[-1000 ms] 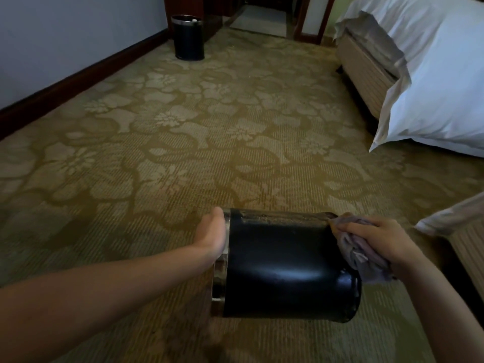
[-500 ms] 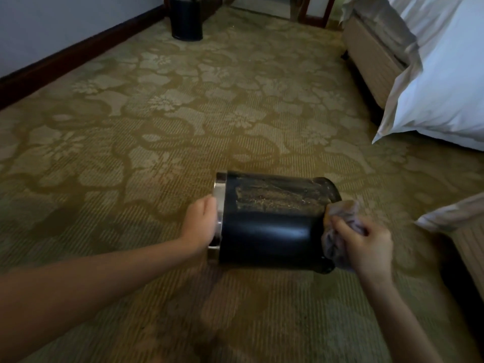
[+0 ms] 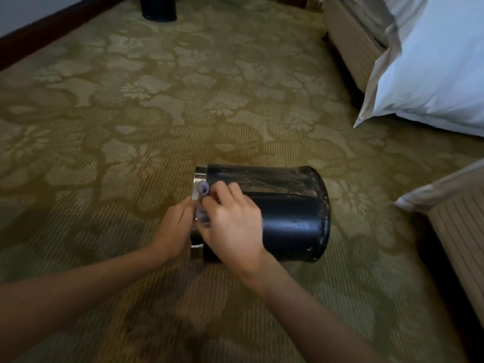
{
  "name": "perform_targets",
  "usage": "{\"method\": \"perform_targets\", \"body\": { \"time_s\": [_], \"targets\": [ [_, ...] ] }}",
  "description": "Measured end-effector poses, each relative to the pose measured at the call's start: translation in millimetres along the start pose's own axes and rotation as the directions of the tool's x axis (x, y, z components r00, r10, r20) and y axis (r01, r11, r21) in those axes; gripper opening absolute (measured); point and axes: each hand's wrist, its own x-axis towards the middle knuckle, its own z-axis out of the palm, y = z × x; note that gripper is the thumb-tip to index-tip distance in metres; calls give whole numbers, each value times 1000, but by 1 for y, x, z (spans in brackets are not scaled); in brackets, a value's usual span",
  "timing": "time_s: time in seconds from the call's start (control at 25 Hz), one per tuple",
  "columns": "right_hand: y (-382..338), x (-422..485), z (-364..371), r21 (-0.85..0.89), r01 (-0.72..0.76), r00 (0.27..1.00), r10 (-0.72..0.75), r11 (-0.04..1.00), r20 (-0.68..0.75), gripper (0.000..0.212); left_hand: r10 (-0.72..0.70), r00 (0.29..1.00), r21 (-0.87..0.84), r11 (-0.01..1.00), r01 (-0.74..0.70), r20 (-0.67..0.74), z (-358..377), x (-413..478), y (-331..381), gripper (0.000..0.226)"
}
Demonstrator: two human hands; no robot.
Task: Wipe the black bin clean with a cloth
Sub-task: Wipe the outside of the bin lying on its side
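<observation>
Black bin [image 3: 288,213], laid on its side on the patterned carpet [image 3: 131,121], chrome rim [image 3: 200,174] to the left.
Cloth [image 3: 203,189], purple-grey, is held bunched under the curled fingers of the right hand [image 3: 233,221] and pressed to the bin wall beside the rim. Left hand [image 3: 176,227] is set against the rim by the cloth; whether its fingers grip anything cannot be told. Bed [image 3: 432,61] at right.

A hotel-style bedroom

Floral green-gold carpet [image 3: 183,100] wall to wall; a bed [image 3: 351,43] with white bedding [image 3: 432,74] hanging over its base; dark skirting [image 3: 52,30] along the wall; a second bin [image 3: 159,9] beside it.
</observation>
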Motion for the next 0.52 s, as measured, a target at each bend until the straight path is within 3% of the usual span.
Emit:
{"method": "perform_targets", "body": {
  "time_s": [0.12, 0.28, 0.44, 0.52],
  "targets": [
    [49, -18, -18, -64, -126, 992, 125, 990, -21, 22, -33, 999, 29, 999, 33, 31, -2, -1, 2, 33],
    [139, -65, -59, -89, -515, 851, 497, 853, -168, 18, -66, 996, 74, 995, 62, 54, -3, -6, 7, 41],
    [134, -68, -51, -106, -573, 810, 542, 812, -227, 17, -73, 994, 66, 996, 68, 80, -3, -13, 7, 46],
    [110, -53, -43, -70, -507, 850, 484, 859, -209, 14, -65, 996, 62, 996, 61, 69, -2, -14, 5, 43]
  ]
}}
